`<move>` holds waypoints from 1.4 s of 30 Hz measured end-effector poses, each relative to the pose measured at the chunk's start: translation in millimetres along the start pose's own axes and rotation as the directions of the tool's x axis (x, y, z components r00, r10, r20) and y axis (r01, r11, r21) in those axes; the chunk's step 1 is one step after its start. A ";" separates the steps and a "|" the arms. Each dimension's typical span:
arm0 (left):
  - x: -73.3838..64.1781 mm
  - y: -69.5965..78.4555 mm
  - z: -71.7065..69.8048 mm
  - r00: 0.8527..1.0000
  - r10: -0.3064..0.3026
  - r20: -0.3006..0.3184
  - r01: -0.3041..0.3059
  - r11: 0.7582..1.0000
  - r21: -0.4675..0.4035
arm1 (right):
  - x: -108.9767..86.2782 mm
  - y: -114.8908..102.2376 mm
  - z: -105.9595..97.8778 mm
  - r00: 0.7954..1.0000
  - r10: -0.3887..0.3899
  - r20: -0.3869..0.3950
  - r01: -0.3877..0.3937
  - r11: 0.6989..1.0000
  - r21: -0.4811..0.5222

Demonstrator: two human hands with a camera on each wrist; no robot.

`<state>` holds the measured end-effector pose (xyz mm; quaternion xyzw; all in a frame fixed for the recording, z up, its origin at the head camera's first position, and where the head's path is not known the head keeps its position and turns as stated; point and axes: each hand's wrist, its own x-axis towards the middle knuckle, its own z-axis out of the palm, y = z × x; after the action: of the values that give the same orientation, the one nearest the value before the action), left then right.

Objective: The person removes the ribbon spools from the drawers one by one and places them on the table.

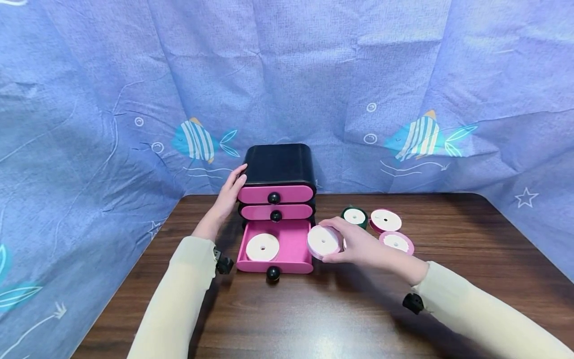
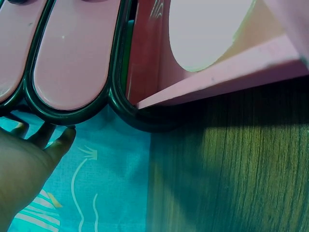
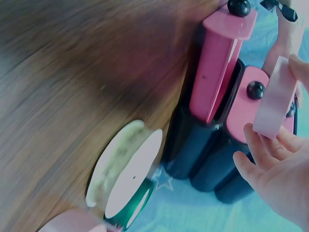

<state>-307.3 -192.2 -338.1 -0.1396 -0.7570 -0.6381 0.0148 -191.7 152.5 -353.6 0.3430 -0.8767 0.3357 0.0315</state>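
A black cabinet (image 1: 279,164) with pink drawers stands on the table, its bottom drawer (image 1: 293,244) pulled out. Inside that drawer, at the left, lies a white-faced ribbon spool (image 1: 262,247). My left hand (image 1: 229,192) rests against the cabinet's left side; the left wrist view shows the fingertips (image 2: 65,137) at the black rim. Just right of the open drawer, my right hand (image 1: 352,243) grips a pale pink ribbon spool (image 1: 323,241) by its edge, thumb on one side and fingers on the other. In the right wrist view that spool (image 3: 276,99) is seen edge-on.
Right of the cabinet sit a dark green spool (image 1: 354,216), a magenta spool (image 1: 385,220) and a pink spool (image 1: 396,242). A cream spool (image 3: 118,164) appears beside the green one, mostly hidden from the head view. A blue fish-print cloth (image 1: 287,89) hangs behind the wooden table (image 1: 448,234).
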 end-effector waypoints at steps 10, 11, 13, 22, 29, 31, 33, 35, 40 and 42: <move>-19.1 31.3 5.7 1.000 -0.006 0.019 0.006 1.000 0.006 | -27.6 12.3 -14.4 0.999 0.032 -0.032 -0.033 0.999 -0.025; -19.3 31.6 5.7 1.000 -0.005 0.018 0.005 1.000 0.009 | -30.1 13.9 -15.1 0.999 0.034 -0.031 -0.035 0.999 -0.023; -19.4 31.9 5.6 1.000 -0.009 0.017 0.009 1.000 0.013 | -35.5 17.0 -15.7 0.999 0.038 -0.026 -0.039 0.999 -0.024; -18.4 31.3 6.2 1.000 -0.007 0.007 0.007 1.000 0.005 | -59.6 26.5 -13.0 0.999 0.036 0.021 -0.035 0.997 -0.063; -18.6 32.1 7.3 1.000 -0.003 0.003 0.003 1.000 0.009 | -74.6 30.9 -14.0 0.997 0.045 0.062 -0.039 0.996 -0.086; -18.6 32.3 7.5 1.000 0.001 0.002 -0.001 1.000 0.013 | -77.7 32.2 -15.4 0.997 0.038 0.061 -0.032 0.995 -0.091; -18.4 32.2 7.7 1.000 0.006 0.003 -0.006 1.000 0.018 | -80.7 33.4 -16.8 0.998 0.033 0.058 -0.027 0.994 -0.101; -18.3 32.1 7.8 1.000 0.008 0.005 -0.008 1.000 0.019 | -83.5 35.1 -18.0 0.998 0.032 0.060 -0.025 0.993 -0.114; -18.2 31.8 7.4 1.000 0.012 0.002 -0.012 1.000 0.020 | -88.4 39.1 -18.7 0.995 0.048 0.085 -0.035 0.988 -0.154; -18.5 31.9 7.1 1.000 0.011 -0.001 -0.011 1.000 0.018 | -89.2 40.3 -18.3 0.994 0.052 0.096 -0.035 0.985 -0.172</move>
<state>-281.1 -184.2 -312.4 -0.1432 -0.7621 -0.6312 0.0199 -151.9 237.1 -387.7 0.3359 -0.9100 0.2429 0.0093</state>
